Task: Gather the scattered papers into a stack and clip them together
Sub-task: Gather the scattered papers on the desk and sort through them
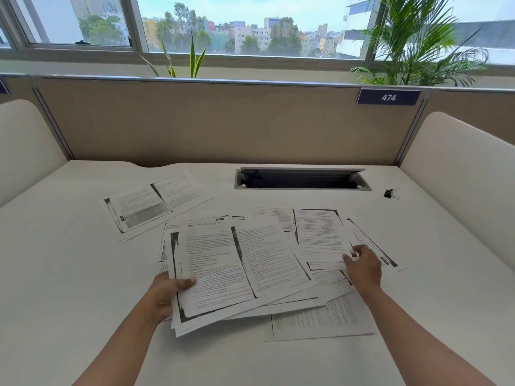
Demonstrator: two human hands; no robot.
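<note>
Several photocopied sheets lie scattered on the white desk [83, 274]. My left hand [167, 293] grips the left edge of a loose stack of papers [237, 268], thumb on top. My right hand [363, 264] pinches the lower right corner of another sheet [320, 232] to the right of the stack. One separate sheet [156, 201] lies alone at the far left. A further sheet [320, 319] sticks out under the stack near me, and one sheet [373, 246] lies beyond my right hand. A black binder clip [391, 193] rests at the far right, apart from everything.
A recessed cable tray [302, 179] with its lid raised sits at the back of the desk. A beige partition [223, 121] with a "474" label [388, 97] closes off the back. Rounded white side dividers [459, 174] stand left and right. Plants stand behind the partition.
</note>
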